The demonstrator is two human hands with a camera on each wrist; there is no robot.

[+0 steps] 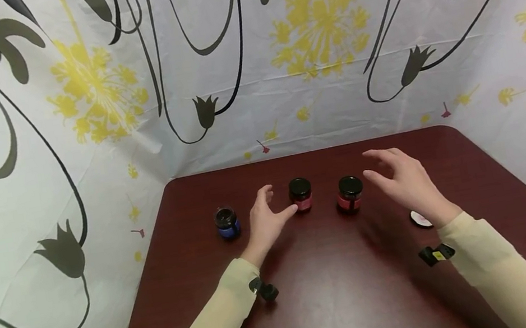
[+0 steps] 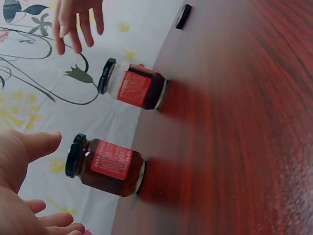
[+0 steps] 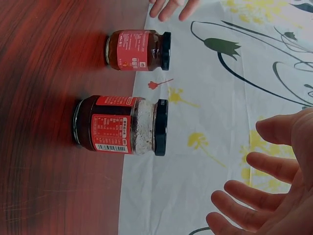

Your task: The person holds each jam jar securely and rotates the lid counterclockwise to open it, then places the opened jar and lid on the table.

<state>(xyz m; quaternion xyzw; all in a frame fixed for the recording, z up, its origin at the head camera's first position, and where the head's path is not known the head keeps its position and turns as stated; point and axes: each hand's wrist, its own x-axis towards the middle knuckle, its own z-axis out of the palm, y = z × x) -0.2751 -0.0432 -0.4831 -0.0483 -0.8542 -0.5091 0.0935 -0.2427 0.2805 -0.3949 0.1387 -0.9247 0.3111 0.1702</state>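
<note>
Two lidded glass jars with dark lids and red labels stand upright on the table. My left hand [image 1: 267, 221] is nearest the left red-label jar [image 1: 301, 194], thumb toward its side, fingers relaxed and holding nothing. In the left wrist view that jar [image 2: 108, 166] lies just beyond the thumb tip. To the right of the other red-label jar [image 1: 350, 194] hovers my right hand [image 1: 409, 183], its fingers spread and nothing in them. The right wrist view shows this jar [image 3: 115, 125] apart from the fingertips. A blue-label jar [image 1: 227, 222] without a lid stands left of my left hand.
A loose lid [image 1: 421, 219] lies on the dark red wooden table [image 1: 343, 288], partly behind my right wrist. White cloth [image 1: 245, 110] with printed flowers hangs behind the table and along both sides.
</note>
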